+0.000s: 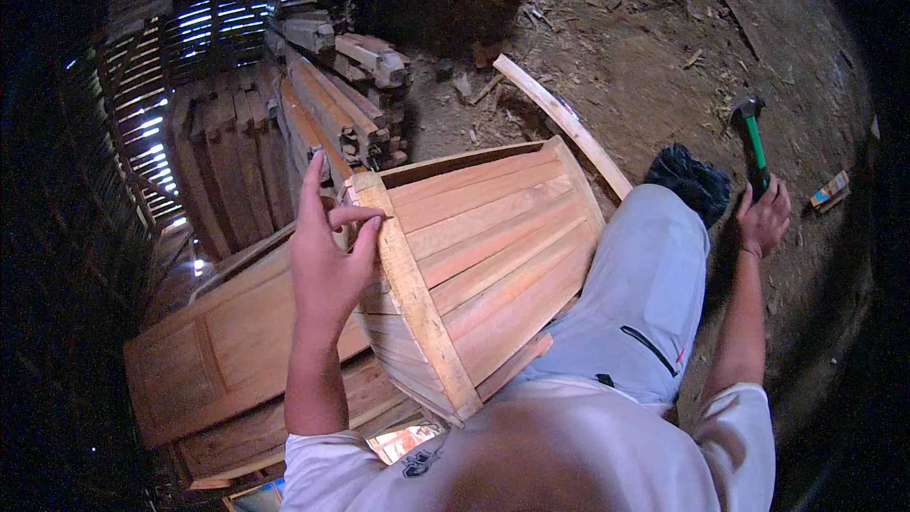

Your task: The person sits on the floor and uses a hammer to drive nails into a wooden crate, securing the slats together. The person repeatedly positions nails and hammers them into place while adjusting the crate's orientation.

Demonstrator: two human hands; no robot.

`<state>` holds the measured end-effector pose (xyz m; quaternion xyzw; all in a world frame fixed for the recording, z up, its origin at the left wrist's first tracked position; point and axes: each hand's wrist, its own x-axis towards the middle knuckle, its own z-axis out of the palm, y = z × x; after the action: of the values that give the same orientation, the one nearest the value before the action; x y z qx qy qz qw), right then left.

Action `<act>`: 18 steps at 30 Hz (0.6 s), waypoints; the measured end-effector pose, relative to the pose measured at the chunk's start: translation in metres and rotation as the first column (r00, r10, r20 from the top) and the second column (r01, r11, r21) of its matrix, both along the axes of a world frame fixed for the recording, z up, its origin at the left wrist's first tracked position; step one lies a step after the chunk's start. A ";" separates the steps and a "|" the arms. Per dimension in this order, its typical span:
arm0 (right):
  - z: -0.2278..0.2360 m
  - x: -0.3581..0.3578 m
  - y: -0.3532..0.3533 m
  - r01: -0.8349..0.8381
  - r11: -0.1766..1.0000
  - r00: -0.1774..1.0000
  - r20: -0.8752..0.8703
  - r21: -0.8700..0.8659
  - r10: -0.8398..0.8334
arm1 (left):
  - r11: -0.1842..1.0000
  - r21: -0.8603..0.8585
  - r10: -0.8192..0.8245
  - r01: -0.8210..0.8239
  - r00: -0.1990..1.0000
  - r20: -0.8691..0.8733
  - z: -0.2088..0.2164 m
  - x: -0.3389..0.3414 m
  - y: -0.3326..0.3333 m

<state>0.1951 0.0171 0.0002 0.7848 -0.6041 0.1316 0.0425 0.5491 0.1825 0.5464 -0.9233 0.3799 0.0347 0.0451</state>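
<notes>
A slatted wooden piece (493, 237), box-like with a pale frame, leans across my lap, its planks facing up. My left hand (327, 246) is at the upper end of its near-left frame strip (417, 313). Thumb and one finger are pinched together over the wood, while another finger points upward. Whatever lies between those fingertips is too small to make out. Out to the right, my right hand (764, 218) grips a hammer (755, 147) by its green and black handle. The dark hammer head is uppermost, away from the wooden piece.
Left of me lie panelled wooden boards (204, 360). Stacked timber beams (332, 95) fill the far left, before a slatted wall (142, 123). A long pale strip (564, 123) rests beyond the slatted piece. A small box (830, 192) sits on the dirt floor (645, 57), among wood scraps.
</notes>
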 end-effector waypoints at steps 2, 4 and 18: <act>0.002 -0.001 0.002 -0.001 1.000 1.000 -0.007 0.021 0.002 | 0.998 0.029 0.047 -0.048 0.999 0.008 -0.002 -0.002 -0.003; 0.001 -0.003 0.000 -0.010 1.000 1.000 -0.002 0.030 0.010 | 0.999 0.020 0.043 -0.043 0.999 0.016 -0.004 -0.002 -0.003; -0.005 -0.009 0.001 -0.022 0.998 0.999 -0.035 0.059 0.024 | 0.994 -0.072 0.082 -0.078 0.994 0.067 -0.014 -0.001 0.010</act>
<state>0.1861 0.0176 -0.0051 0.7948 -0.5978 0.1003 0.0287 0.5482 0.1923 0.5323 -0.9394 0.3417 -0.0087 0.0249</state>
